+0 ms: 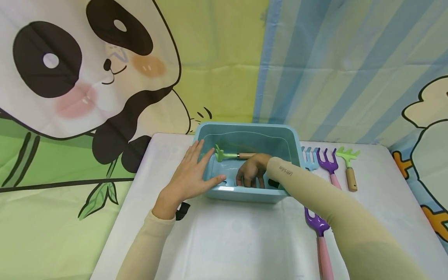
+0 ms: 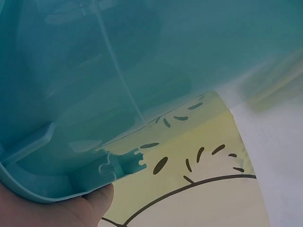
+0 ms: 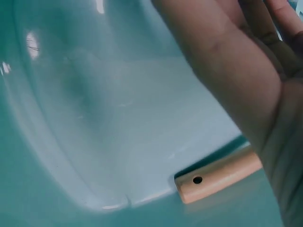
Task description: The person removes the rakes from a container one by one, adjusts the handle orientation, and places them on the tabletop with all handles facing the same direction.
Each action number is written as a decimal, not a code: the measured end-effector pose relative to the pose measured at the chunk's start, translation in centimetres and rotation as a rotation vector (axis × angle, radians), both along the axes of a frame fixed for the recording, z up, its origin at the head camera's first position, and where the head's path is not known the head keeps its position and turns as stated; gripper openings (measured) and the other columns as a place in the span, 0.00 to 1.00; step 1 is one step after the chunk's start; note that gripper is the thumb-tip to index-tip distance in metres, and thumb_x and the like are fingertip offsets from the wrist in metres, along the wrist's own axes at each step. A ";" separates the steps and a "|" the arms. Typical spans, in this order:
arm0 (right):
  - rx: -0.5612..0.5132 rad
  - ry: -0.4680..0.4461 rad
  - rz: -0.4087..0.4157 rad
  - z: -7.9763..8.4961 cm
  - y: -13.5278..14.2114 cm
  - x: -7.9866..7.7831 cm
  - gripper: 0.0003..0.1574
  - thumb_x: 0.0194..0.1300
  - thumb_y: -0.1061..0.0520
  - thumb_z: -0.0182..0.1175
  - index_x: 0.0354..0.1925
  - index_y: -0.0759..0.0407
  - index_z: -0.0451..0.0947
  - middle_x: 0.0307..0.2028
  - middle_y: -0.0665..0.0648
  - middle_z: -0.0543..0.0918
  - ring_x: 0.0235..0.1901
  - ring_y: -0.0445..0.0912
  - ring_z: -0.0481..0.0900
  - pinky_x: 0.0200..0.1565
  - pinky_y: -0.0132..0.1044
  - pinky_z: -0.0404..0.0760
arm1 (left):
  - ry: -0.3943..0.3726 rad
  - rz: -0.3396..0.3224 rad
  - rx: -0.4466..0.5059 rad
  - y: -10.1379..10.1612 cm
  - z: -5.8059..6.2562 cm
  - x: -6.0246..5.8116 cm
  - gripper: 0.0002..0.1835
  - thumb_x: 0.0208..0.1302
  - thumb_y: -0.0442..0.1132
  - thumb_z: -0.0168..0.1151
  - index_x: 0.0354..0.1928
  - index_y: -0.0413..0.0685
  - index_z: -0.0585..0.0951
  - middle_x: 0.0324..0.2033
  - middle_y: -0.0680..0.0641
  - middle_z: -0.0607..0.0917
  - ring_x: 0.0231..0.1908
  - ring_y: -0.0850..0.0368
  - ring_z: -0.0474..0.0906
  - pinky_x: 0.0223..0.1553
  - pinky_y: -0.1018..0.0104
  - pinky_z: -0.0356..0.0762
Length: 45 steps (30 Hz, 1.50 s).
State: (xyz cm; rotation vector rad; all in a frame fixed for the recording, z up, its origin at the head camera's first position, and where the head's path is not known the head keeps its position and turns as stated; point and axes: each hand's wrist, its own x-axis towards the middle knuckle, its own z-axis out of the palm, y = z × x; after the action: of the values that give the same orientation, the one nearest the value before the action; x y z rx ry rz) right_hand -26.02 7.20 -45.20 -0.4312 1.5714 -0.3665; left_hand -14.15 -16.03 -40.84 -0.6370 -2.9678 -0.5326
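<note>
My left hand [image 1: 190,171] is at the left end of a blue plastic bin [image 1: 245,196], with its fingers straight and spread over the rim and the thumb stretched along the near edge. In the left wrist view, part of that hand [image 2: 90,203] touches the bin's rim. The right hand [image 1: 253,171] reaches down inside the bin, fingers pointing loosely toward the floor and near wall, with nothing visible in them. Behind it lies a small green hand rake [image 1: 220,154]; its wooden handle [image 3: 218,178] shows beside the wrist in the right wrist view.
To the right of the bin lie a light blue fork [image 1: 310,158], a purple fork [image 1: 328,162] and a green rake with a wooden handle [image 1: 351,177]. Another purple fork with a pink handle [image 1: 324,252] is nearer, beside the right sleeve. A printed curtain [image 1: 224,77] hangs behind the white table [image 1: 241,245].
</note>
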 end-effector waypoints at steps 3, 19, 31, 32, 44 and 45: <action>-0.005 0.023 -0.035 0.2 0.2 -0.3 0.14 0.71 0.63 0.59 0.54 0.56 0.76 0.39 0.57 0.80 0.34 0.48 0.79 0.36 0.48 0.83 | 0.004 -0.008 -0.003 0.0 0.0 0.0 0.53 0.62 0.80 0.44 0.78 0.49 0.60 0.78 0.38 0.46 0.77 0.45 0.34 0.74 0.48 0.38; -0.089 0.078 -0.088 2.7 1.0 -1.2 0.20 0.74 0.61 0.58 0.61 0.58 0.72 0.67 0.60 0.60 0.47 0.56 0.81 0.46 0.53 0.84 | -0.016 -0.002 -0.015 0.1 0.1 0.0 0.54 0.61 0.81 0.41 0.78 0.51 0.59 0.78 0.39 0.45 0.77 0.46 0.33 0.75 0.50 0.36; -0.156 0.155 -0.082 6.2 2.7 -1.3 0.24 0.74 0.59 0.58 0.64 0.62 0.67 0.60 0.60 0.69 0.49 0.54 0.78 0.40 0.49 0.86 | -0.031 0.012 -0.024 0.1 0.2 0.0 0.54 0.61 0.81 0.41 0.78 0.51 0.58 0.78 0.40 0.44 0.77 0.47 0.32 0.74 0.49 0.39; -0.162 0.157 -0.086 6.6 2.9 -1.3 0.24 0.74 0.59 0.57 0.64 0.62 0.67 0.60 0.61 0.68 0.49 0.55 0.78 0.40 0.49 0.86 | -0.031 0.012 -0.022 0.1 0.2 0.0 0.54 0.60 0.81 0.41 0.79 0.51 0.58 0.78 0.40 0.44 0.77 0.47 0.32 0.74 0.49 0.39; -0.250 0.181 -0.160 10.3 6.9 -1.3 0.20 0.75 0.60 0.55 0.61 0.63 0.66 0.51 0.63 0.75 0.48 0.54 0.76 0.44 0.52 0.84 | -0.026 0.011 -0.009 0.1 0.2 0.0 0.56 0.60 0.82 0.41 0.79 0.50 0.54 0.78 0.39 0.44 0.77 0.47 0.32 0.74 0.48 0.39; -0.257 0.186 -0.165 10.5 7.3 -1.2 0.20 0.75 0.60 0.55 0.61 0.63 0.66 0.50 0.63 0.75 0.48 0.55 0.76 0.44 0.52 0.84 | -0.026 0.011 -0.007 0.1 0.2 0.0 0.56 0.60 0.82 0.41 0.79 0.50 0.54 0.78 0.39 0.44 0.77 0.47 0.32 0.74 0.48 0.39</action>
State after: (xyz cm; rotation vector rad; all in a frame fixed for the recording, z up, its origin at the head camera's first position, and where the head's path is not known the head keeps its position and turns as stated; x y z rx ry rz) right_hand -27.24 14.47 -34.66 -0.5470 1.7536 -0.6756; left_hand -14.14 -15.89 -40.67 -0.6186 -2.9972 -0.5338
